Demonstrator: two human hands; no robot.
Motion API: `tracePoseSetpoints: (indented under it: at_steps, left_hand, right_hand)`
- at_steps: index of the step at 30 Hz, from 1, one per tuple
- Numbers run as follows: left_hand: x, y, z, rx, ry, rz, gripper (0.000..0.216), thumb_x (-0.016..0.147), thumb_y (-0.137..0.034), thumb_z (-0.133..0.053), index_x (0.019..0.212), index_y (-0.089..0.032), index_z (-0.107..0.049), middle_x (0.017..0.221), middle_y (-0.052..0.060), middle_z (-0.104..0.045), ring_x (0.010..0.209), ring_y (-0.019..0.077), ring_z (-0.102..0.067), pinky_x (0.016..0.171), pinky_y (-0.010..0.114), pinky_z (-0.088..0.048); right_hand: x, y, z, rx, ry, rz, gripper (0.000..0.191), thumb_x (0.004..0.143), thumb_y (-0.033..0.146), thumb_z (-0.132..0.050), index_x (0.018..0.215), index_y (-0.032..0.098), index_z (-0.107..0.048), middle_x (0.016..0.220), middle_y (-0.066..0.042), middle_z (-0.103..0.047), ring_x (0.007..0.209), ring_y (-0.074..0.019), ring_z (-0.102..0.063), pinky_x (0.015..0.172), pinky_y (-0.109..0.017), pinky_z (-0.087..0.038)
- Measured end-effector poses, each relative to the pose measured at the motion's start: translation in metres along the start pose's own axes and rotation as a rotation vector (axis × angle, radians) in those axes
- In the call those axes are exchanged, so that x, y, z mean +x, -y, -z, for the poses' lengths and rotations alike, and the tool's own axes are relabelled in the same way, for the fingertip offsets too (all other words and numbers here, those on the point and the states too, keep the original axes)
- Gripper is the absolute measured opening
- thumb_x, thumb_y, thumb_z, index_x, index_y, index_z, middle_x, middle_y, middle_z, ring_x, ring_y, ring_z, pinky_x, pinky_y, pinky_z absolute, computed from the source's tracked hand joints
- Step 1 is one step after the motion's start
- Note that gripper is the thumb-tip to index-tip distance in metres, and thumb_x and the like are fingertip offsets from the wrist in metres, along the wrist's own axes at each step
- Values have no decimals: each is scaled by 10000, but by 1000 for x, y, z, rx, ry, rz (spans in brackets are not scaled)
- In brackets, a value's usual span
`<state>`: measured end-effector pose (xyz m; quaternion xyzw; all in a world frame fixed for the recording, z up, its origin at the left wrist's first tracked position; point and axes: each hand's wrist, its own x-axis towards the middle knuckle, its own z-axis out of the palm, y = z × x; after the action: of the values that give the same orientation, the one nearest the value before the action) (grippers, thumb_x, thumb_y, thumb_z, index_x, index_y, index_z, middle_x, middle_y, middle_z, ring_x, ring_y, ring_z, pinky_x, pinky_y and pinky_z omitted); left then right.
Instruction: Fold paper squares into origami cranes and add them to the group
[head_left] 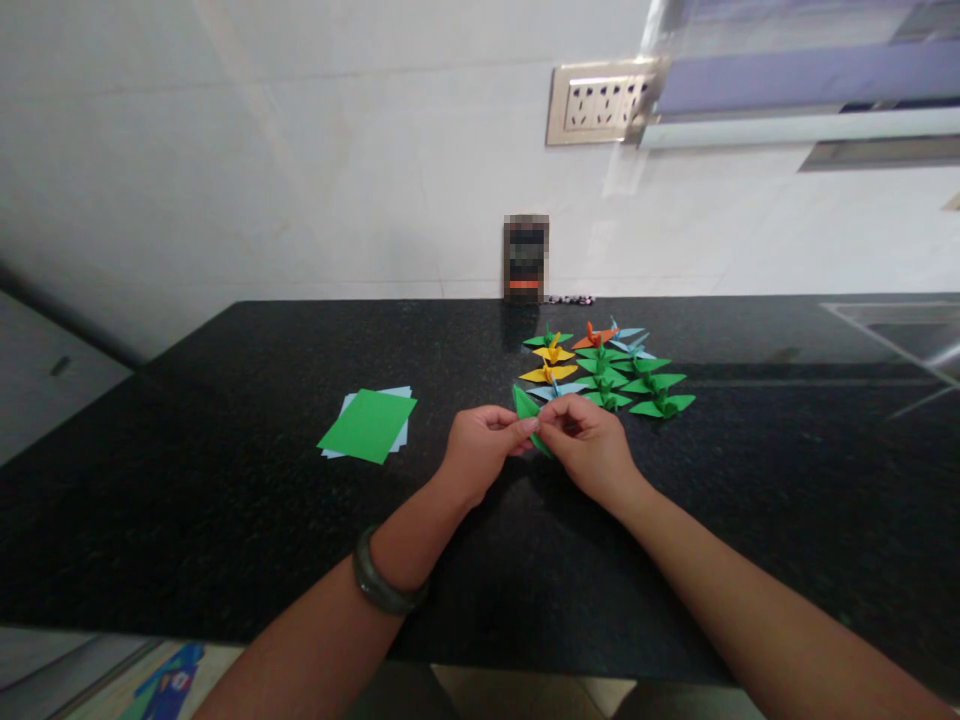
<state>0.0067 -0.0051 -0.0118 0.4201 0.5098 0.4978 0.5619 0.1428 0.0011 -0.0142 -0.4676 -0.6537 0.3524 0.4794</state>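
Landmark: one stack of square paper sheets, a green sheet uppermost over pale blue ones (367, 425), lying on a black speckled stone counter (225, 500).

Item: one small green folded-paper piece with a pointed tip (526, 404). It is sitting to the right of the stack, held in both hands, the tip pointing up and leftward.

Left hand (484, 445): near the stack's right side, pinching the piece between thumb and fingers. A dark, thick, rounded bangle (386, 577) is circling its wrist, nearer the person than the stack.

Right hand (592, 445): farther right of the stack, grasping the same piece between thumb and forefinger, its other fingers curling inward.

Group: folded-paper cranes in green, yellow, orange and pale blue (643, 407), standing in close rows, well right of the stack and reaching farther back; the right hand is partly covering the nearest ones.
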Motion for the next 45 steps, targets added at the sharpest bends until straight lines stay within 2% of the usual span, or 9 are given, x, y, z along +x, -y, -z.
tracePoseSetpoints:
  at_steps: [7,12,19,26,28,31,35,38,45]
  left_hand:
    - [0,-3,2,-23,6,-34,208,616,-305,-691,649,-110,-625,523,-1,-602,483,77,-527,511,205,-431]
    - [0,-4,2,50,22,-116,165,661,-275,-639,626,-116,-607,514,-16,-574,477,65,-494,488,186,-391]
    - [-1,-2,-1,22,4,-46,216,632,-326,-674,650,-119,-615,534,-16,-579,494,72,-506,509,197,-414]
    - [-3,-1,0,55,53,18,304,557,-394,-733,630,-106,-667,550,19,-601,497,83,-510,491,201,-422]
    - [-2,1,0,55,55,18,305,557,-396,-731,618,-105,-665,545,20,-598,502,88,-517,500,207,-435]
    - [0,3,1,51,77,19,309,578,-407,-709,629,-106,-666,560,24,-606,514,97,-529,524,226,-453]
    - [1,3,1,49,75,10,287,607,-395,-680,633,-110,-656,551,13,-596,501,85,-509,530,220,-434]
    - [0,2,1,38,63,9,260,640,-376,-651,631,-117,-637,556,4,-583,510,78,-494,514,199,-397]
    - [0,1,1,-22,51,6,309,639,-418,-637,556,-132,-554,480,-39,-443,436,51,-349,411,190,-250]
  right_hand:
    - [5,3,6,353,159,-215,276,659,352,-641,842,176,-533,621,35,-546,497,-88,-501,458,-227,-437]
    - [6,3,10,244,305,-268,236,708,372,-599,737,137,-584,570,25,-550,436,-60,-458,436,-203,-404]
    - [6,6,9,45,187,-201,185,719,315,-561,631,152,-574,460,46,-484,395,-71,-425,406,-200,-334]
    - [4,-1,10,-305,108,51,174,726,256,-528,598,165,-602,546,-3,-565,522,-111,-491,499,-225,-362]
    - [4,-1,10,-325,100,66,181,724,258,-527,590,165,-604,563,-9,-578,538,-116,-501,517,-232,-370]
    - [5,0,10,-221,134,-61,199,721,303,-534,603,158,-602,511,6,-547,465,-100,-468,457,-221,-352]
    - [7,-2,12,-70,278,-237,210,708,344,-556,620,155,-575,446,46,-468,377,-70,-399,380,-195,-307]
    - [6,-3,12,6,355,-290,200,695,331,-575,600,158,-545,452,59,-446,372,-57,-384,372,-183,-317]
    - [3,6,8,141,362,-294,262,709,348,-577,560,174,-451,391,87,-386,336,-44,-344,350,-169,-264]
